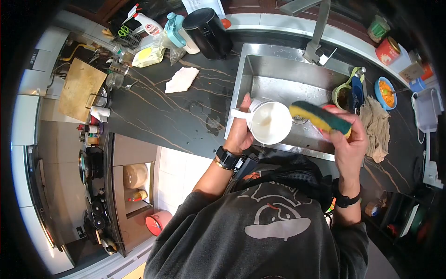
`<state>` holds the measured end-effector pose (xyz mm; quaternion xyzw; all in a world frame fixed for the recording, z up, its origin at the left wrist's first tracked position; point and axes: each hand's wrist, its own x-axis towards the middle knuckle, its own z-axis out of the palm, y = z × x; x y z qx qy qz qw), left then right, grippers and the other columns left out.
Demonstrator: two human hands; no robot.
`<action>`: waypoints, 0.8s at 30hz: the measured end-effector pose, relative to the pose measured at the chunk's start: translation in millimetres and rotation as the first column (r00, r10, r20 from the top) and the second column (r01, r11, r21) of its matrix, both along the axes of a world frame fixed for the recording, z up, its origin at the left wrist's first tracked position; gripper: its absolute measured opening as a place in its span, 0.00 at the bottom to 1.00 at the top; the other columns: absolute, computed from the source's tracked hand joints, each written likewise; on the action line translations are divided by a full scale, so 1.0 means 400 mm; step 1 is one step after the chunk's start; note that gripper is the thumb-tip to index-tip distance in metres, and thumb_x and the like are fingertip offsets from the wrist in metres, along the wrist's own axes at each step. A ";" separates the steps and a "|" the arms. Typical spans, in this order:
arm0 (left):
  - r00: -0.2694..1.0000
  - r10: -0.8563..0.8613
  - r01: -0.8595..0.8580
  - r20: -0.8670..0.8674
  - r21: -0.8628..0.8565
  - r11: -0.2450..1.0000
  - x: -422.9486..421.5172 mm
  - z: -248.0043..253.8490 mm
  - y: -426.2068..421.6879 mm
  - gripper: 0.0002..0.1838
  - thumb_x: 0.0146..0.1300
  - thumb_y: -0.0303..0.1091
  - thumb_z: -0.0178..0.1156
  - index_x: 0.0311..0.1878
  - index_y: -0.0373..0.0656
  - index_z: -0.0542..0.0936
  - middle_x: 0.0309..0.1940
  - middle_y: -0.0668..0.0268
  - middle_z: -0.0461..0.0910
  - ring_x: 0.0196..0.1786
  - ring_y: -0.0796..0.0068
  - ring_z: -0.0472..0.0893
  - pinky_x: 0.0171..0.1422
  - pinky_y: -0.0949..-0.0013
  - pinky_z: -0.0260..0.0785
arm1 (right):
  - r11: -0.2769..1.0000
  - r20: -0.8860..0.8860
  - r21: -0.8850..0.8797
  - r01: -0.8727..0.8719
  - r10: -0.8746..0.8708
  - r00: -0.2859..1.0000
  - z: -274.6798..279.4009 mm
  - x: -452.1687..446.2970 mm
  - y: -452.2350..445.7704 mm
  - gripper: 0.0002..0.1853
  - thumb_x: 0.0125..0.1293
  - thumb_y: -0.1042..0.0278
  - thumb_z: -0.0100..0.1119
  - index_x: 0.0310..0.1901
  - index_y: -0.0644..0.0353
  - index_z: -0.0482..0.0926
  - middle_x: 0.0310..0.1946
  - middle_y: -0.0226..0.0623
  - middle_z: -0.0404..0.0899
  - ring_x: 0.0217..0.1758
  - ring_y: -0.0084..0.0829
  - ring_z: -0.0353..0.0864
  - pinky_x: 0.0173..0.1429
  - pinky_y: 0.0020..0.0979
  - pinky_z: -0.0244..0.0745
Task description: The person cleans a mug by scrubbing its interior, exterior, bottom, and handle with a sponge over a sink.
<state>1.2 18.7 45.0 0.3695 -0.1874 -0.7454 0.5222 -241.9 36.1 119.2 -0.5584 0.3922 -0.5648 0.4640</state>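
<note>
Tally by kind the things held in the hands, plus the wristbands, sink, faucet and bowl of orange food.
White mug, in the left hand: 1
Sponge, in the right hand: 1
Black wristbands: 2
Sink: 1
Faucet: 1
Blue bowl: 1
Total: 7

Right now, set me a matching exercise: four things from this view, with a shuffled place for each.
Things:
1. Mug
2. Sponge
3. Bowl
4. Tap

Places:
A. To the right of the sink
B. Held in the right hand
C. At the far edge of the sink
D. Held in the left hand

Right pairs: 1-D, 2-B, 3-A, 4-C.
</note>
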 end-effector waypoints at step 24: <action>0.941 -0.024 0.028 0.337 -0.007 1.000 -0.038 -0.031 0.003 0.33 0.59 0.65 0.56 0.41 0.38 0.76 0.31 0.68 0.76 0.32 0.79 0.76 0.34 0.75 0.69 | 0.575 0.449 0.350 -0.739 0.589 0.671 -0.170 0.212 -0.011 0.27 0.52 0.71 0.67 0.54 0.68 0.68 0.42 0.38 0.77 0.48 0.23 0.76 0.54 0.29 0.70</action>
